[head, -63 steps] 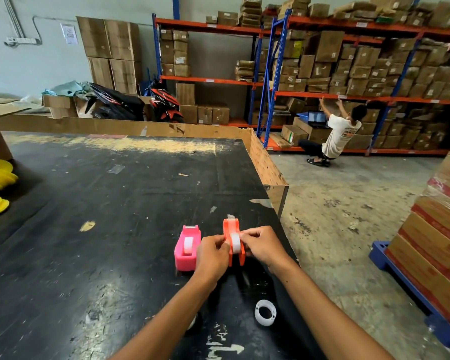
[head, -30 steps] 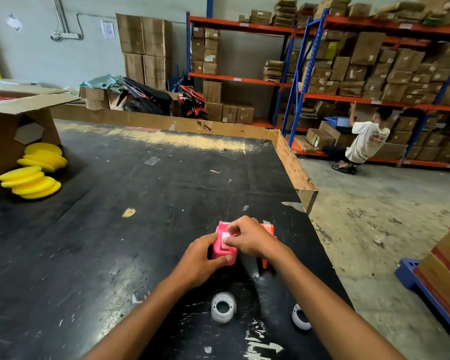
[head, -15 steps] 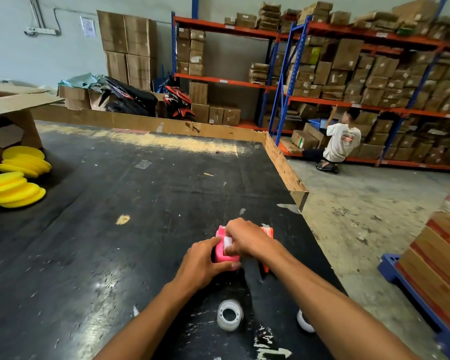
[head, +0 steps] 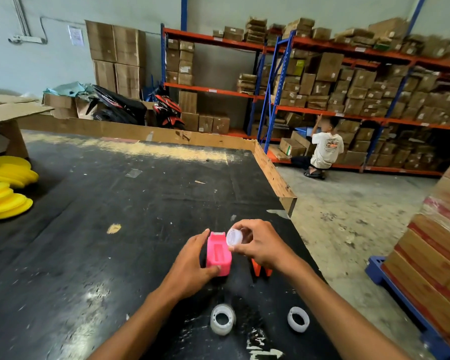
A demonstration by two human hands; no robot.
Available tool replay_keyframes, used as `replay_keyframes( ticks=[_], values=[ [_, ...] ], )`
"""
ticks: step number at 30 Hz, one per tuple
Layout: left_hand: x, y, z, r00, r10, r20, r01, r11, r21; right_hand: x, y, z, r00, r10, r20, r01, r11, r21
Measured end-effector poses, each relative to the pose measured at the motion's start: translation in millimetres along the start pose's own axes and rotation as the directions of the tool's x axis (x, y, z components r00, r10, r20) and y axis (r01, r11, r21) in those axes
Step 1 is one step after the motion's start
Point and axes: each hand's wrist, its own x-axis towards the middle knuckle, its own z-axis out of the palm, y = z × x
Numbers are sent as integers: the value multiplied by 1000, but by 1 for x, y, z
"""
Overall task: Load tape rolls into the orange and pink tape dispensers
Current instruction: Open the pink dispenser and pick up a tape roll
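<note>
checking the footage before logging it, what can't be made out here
- Orange dispenser, head view: mostly hidden under the right hand; loaded or not, unclear.
- Small clear piece in that hand: blurred, identity unclear.
- Pink dispenser: near side covered by the left hand.
- Shelf box labels: too small to read.

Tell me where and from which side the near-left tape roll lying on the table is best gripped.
Likely from above. The tape roll lies flat with its hole facing up, clear of the other roll, so pinching its outer rim across the width, or hooking a finger into the hole, should work. The left hand is nearer, but it holds the pink dispenser.
</note>
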Motion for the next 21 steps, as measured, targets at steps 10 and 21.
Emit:
replay_keyframes(
  ticks=[10, 21],
  values=[
    [-8, 57, -7, 968, -232, -101, 98, 712, -695, -12, -20, 8, 977, -167, -135, 171, 985, 20],
    [-24, 64, -7, 945, -269, -188, 24, 626, -779, -26, -34, 21, 945, -4, -327, 123, 932, 342]
  ],
)
